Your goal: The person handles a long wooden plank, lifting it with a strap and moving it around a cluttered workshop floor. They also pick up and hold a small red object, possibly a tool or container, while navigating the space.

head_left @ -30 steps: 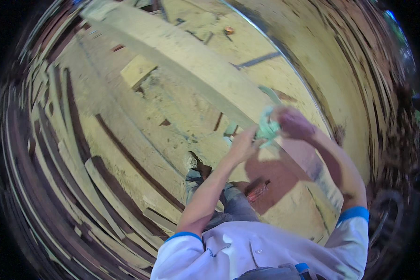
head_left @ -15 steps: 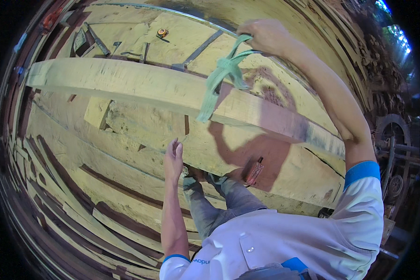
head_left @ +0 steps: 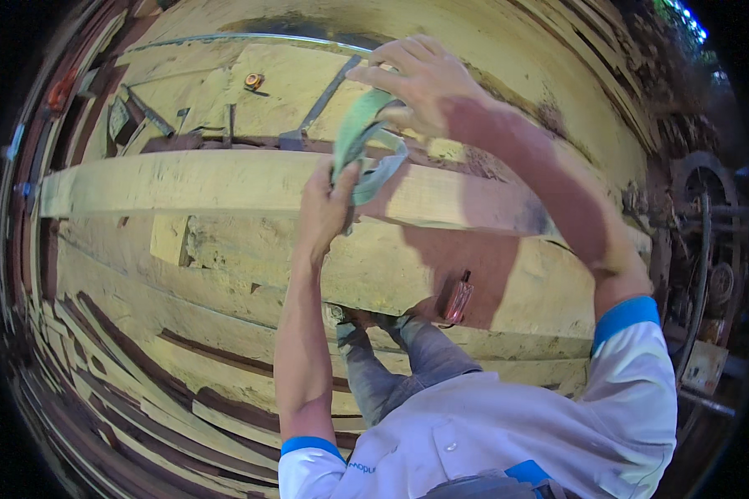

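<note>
A pale green flat strap (head_left: 354,121) is curved into a loop above a long squared timber beam (head_left: 183,183). My left hand (head_left: 324,208) is closed on the strap's near, lower side. Over the beam's far side, my right hand (head_left: 429,87) has the strap's upper part between thumb and fingers, with some of the other fingers spread. The beam runs across from left to right in front of me. Whether the strap touches the beam cannot be made out.
Beyond the beam lie a tape measure (head_left: 254,81), a metal square (head_left: 329,96) and a hammer-like tool (head_left: 150,112). A red bottle-shaped object (head_left: 459,299) rests on the wood close to my feet. Loose planks (head_left: 175,407) are stacked at the left, and machinery (head_left: 707,216) stands at the right.
My left hand has moved up and taken hold of the strap. My right hand has shifted left and slightly lower, and the strap, hanging down before, is now looped between both hands.
</note>
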### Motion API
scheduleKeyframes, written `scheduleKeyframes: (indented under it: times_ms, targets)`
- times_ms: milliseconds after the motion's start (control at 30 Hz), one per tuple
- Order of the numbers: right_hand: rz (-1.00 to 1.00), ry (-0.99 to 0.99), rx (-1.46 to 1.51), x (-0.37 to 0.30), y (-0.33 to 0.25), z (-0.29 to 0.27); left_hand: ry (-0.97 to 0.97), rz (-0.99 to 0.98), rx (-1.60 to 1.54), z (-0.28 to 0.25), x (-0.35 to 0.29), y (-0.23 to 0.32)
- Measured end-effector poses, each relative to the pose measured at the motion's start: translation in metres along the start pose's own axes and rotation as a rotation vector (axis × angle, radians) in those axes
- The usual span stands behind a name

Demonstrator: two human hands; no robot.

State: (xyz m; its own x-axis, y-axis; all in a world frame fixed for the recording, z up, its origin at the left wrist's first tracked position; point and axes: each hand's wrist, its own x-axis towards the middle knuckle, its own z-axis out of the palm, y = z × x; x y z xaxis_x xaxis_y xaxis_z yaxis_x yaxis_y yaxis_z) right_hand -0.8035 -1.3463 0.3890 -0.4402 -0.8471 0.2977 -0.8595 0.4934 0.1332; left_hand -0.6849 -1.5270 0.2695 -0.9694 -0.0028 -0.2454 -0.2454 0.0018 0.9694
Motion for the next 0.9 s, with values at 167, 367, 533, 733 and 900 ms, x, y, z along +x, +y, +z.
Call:
scheduleKeyframes:
  times_ms: [167, 367, 533, 733, 900]
  targets:
    - [0.783, 0.364, 0.377, -0.173, -0.037, 0.083, 0.398, 0.048, 0.091, -0.006, -0.001, -0.053]
    - [1.845, -0.189, 0.745, -0.425, -0.227, 0.146, 0.334, -0.036, -0.168, -0.004, 0.019, -0.077]
    - [2.087, -0.407, 0.642, -0.518, -0.359, 0.157, 0.285, 0.147, -0.092, 0.051, 0.055, -0.076]
    - [2.163, -0.229, 0.832, -0.515, -0.355, 0.185, 0.231, 0.316, 0.231, 0.117, 0.102, -0.141]
    - [2.093, -0.296, 0.622, -0.526, -0.326, 0.251, 0.388, 0.376, 0.765, 0.126, 0.134, -0.197]
